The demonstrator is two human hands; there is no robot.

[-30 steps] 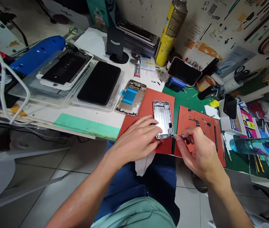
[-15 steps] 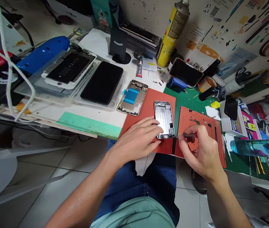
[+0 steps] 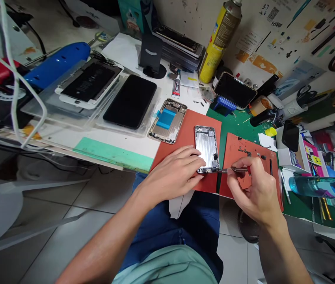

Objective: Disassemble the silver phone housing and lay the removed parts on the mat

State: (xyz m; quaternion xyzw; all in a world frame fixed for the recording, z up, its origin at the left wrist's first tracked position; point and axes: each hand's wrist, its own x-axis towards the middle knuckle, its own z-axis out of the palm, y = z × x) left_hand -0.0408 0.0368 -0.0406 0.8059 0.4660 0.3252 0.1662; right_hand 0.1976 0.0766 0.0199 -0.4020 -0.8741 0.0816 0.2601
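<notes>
Right, the right hand (image 3: 256, 185) has its grip pinched around a slim, red-ended tool (image 3: 238, 169), thumb against finger, apparently for fine control. The tool's tip meets the silver phone shell (image 3: 206, 142) around its five o'clock corner; whether it touches, I can't tell. Over at the shell's eight o'clock, the left hand (image 3: 179, 167) has its grip open, fingertips laid over the edge, likely so the shell can't skid. And that shell lies flat on a brick-red mat (image 3: 187, 131), probably for cushioning. At three o'clock, a second red mat (image 3: 233, 144) carries loose small parts (image 3: 246, 152), spread out, it seems, to be seen singly. Ten o'clock, here's a gold shell (image 3: 172, 118), overlapping the first mat, blue tape (image 3: 166, 118) across it, perhaps as a holding strip. One o'clock, a phone (image 3: 235, 90) leans on a blue stand (image 3: 226, 105), screen facing the worker.
</notes>
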